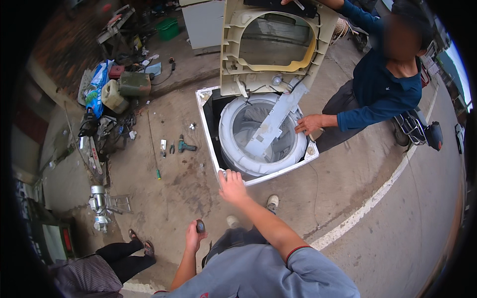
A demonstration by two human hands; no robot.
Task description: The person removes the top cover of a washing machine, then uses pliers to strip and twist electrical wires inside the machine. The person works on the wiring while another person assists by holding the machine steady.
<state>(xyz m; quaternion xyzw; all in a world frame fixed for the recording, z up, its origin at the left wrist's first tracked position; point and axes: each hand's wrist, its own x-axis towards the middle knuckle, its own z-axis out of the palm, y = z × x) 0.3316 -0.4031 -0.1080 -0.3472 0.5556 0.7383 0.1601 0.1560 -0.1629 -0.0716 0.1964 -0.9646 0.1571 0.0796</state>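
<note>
A top-loading washing machine [258,180] stands before me with its top off, baring the round white tub [227,124]. My right hand [232,186] is on its near left corner, fingers bent over the white rim. Lower down and apart from the machine, my left hand [193,236] holds a small dark round thing [200,226] whose kind I cannot make out. A long pale metal plate [272,128] lies slanted across the tub opening. The cream top cover [230,54] is tipped up at the far side, held by a co-worker's hand [287,2].
The co-worker [382,94] stands at the right, another hand [313,123] by the tub rim. A cordless drill [187,145] and pliers [172,148] lie left of the machine. Jerrycans [114,97] and clutter sit farther left. Another person [94,273] is at the lower left.
</note>
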